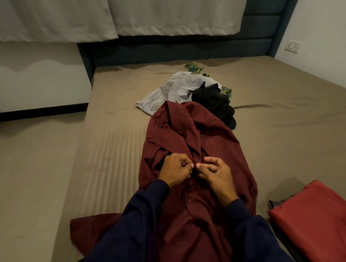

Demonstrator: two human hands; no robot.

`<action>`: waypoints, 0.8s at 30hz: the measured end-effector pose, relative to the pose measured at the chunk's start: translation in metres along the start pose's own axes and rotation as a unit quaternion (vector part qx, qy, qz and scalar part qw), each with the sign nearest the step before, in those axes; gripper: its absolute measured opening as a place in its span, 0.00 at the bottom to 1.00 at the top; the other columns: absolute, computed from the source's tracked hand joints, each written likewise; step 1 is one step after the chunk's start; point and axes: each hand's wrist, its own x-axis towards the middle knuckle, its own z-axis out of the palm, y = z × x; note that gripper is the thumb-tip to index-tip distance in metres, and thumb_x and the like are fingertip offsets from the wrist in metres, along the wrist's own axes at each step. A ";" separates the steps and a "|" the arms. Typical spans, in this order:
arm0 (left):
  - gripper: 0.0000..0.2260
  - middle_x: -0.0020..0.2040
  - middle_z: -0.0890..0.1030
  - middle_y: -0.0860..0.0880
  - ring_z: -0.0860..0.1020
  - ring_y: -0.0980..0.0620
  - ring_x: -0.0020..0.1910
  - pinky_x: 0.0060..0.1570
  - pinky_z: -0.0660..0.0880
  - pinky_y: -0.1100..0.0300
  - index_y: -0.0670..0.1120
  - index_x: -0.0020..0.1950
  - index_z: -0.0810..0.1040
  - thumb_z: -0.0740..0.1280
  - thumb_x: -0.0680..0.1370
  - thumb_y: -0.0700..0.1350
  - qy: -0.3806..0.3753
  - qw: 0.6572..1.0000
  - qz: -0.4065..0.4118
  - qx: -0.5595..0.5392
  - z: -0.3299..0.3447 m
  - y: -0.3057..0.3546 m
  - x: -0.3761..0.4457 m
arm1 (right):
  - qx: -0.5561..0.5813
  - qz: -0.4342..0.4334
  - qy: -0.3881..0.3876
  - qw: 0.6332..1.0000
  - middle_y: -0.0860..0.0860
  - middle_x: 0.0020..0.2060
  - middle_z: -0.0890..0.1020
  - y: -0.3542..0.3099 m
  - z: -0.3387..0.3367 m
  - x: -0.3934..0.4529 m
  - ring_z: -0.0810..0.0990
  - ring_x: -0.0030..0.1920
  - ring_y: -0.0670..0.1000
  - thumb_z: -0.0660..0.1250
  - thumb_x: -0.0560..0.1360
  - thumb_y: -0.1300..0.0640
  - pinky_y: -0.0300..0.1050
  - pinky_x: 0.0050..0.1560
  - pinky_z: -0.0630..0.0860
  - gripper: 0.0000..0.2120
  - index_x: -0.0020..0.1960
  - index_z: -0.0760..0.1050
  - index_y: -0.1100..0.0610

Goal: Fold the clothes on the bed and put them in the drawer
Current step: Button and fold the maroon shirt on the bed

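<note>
A bedroom, dim light, and the whole stage is a wide bed (pixel 107 139) under a tan fitted sheet, with a dark blue padded headboard (pixel 254 25) at the far end and pale curtains (pixel 114 9) hanging down over it. A wall socket (pixel 293 46) sits far right on the white wall.

Down the middle of the mattress lies a maroon button-up shirt (pixel 213 145), spread lengthwise, collar end pointing far, hem end near, one corner splayed out to the near left. Both hands are right on its button placket. The left hand (pixel 176 170) has its fingers curled in, pinching the left edge of the placket, and the right hand (pixel 216 174) answers from the other side, thumb and fingertips nipping the right edge. The fingertips of the two hands almost meet over the shirt's centre line. Dark navy sleeves (pixel 147 219) cover both forearms.

Beyond the shirt's collar, a loose heap waits: light grey jeans (pixel 170 90) on the left, a black garment (pixel 215 101) just beside them on the right and touching the maroon shirt, and a green patterned fabric (pixel 193 66) peeking out at the far edge of the heap.

Near right, at the bed's edge, a red folded cloth (pixel 314 216) lies flat on something dark.
</note>
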 end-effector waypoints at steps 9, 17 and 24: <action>0.05 0.34 0.84 0.46 0.84 0.50 0.33 0.38 0.82 0.55 0.43 0.42 0.82 0.69 0.78 0.39 -0.007 0.999 -0.030 -0.039 -0.001 0.002 -0.002 | 0.175 0.079 0.005 0.981 0.60 0.51 0.83 0.003 0.003 0.003 0.85 0.52 0.56 0.72 0.75 0.68 0.46 0.50 0.83 0.18 0.61 0.70 0.59; 0.06 0.33 0.84 0.49 0.83 0.53 0.31 0.38 0.82 0.55 0.44 0.42 0.82 0.69 0.78 0.41 -0.008 1.000 0.005 0.006 -0.002 0.007 -0.004 | 0.087 0.031 0.003 0.996 0.59 0.45 0.83 0.001 0.003 0.004 0.85 0.47 0.57 0.73 0.75 0.66 0.51 0.51 0.82 0.17 0.59 0.70 0.59; 0.07 0.32 0.83 0.49 0.82 0.51 0.32 0.41 0.81 0.51 0.47 0.38 0.82 0.70 0.76 0.44 0.006 0.998 0.017 0.053 -0.003 0.004 0.001 | -0.087 -0.065 0.037 0.993 0.52 0.41 0.87 0.002 0.002 0.001 0.85 0.41 0.51 0.73 0.75 0.61 0.51 0.45 0.82 0.13 0.54 0.72 0.52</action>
